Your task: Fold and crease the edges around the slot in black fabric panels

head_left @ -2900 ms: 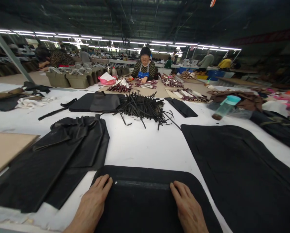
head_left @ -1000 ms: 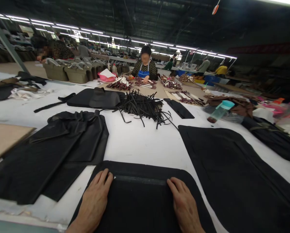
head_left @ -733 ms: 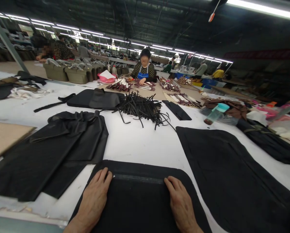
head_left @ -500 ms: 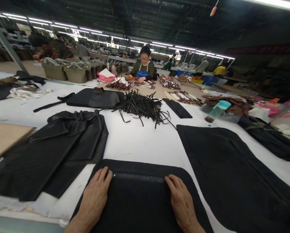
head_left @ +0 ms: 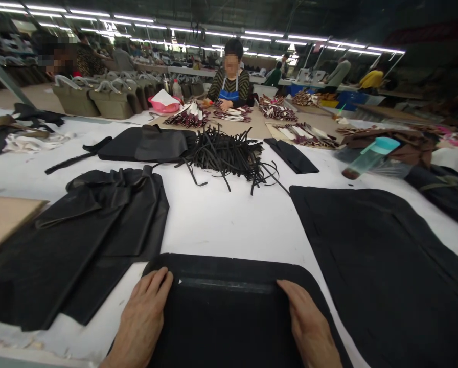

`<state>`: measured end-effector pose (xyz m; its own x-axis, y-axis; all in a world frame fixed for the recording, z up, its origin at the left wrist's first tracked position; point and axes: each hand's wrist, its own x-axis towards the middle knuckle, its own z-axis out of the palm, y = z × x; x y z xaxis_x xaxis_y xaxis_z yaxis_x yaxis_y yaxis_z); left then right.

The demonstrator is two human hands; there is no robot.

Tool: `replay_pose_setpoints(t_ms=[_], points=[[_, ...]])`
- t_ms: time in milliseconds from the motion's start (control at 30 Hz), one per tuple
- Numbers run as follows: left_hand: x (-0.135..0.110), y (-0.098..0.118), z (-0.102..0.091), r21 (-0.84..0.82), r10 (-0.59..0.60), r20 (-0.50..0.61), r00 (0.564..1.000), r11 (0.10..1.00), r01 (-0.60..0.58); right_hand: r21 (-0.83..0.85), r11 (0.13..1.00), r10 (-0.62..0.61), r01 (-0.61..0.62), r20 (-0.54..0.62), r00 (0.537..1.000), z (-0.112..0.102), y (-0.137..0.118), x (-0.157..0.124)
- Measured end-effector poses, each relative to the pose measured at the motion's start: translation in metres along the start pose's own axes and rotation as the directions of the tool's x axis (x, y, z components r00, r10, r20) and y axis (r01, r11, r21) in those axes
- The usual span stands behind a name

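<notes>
A black panel with rounded corners, leather-like, lies flat in front of me. Across its upper part runs a shiny straight strip, with a tiny white mark at the left end. My left hand rests on the panel's left side, fingers laid on the surface near that mark. On the right side my right hand touches the panel, its fingers stretched toward the strip's right end. Neither hand is gripping anything. The panel's near end runs out of view.
Folded black sheets lie to the left, and a larger black panel to the right. Beyond are a heap of thin black strips and a turquoise-lidded bottle. A co-worker sits opposite, handling pale and maroon pieces.
My right hand has shifted slightly right, and its fingers look more bunched together. My left hand stays about where it was on the panel. The view has tilted down a little.
</notes>
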<state>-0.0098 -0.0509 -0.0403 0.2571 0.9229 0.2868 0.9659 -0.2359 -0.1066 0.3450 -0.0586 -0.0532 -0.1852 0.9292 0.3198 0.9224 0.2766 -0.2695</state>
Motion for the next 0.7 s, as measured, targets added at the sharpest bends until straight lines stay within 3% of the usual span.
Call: replay_pose_setpoints(t_ms=[167,333,433,567,700], points=[[0.004,-0.014,0.005,0.029,0.007,-0.030,1.000,1.000,-0.006,-0.041,0.999,0.013,-0.009,0.095,0.995,-0.009,0.019,0.002],[0.011,-0.021,-0.005,-0.027,-0.037,-0.017,0.999,0.999,0.037,-0.170,0.984,0.055,-0.052,0.010,0.998,-0.016,0.022,0.012],[0.019,-0.005,-0.020,-0.144,0.067,-0.095,0.993,0.986,-0.081,-0.130,0.991,0.042,-0.044,-0.016,0.999,-0.024,-0.002,0.027],[0.031,0.028,-0.035,-0.361,0.328,-0.161,0.931,0.858,-0.364,0.042,0.998,-0.047,0.045,0.068,0.997,-0.030,-0.049,0.052],[0.046,0.049,-0.044,-0.477,0.319,-0.097,0.943,0.816,-0.325,0.072,0.997,-0.056,0.042,0.192,0.980,-0.025,-0.072,0.076]])
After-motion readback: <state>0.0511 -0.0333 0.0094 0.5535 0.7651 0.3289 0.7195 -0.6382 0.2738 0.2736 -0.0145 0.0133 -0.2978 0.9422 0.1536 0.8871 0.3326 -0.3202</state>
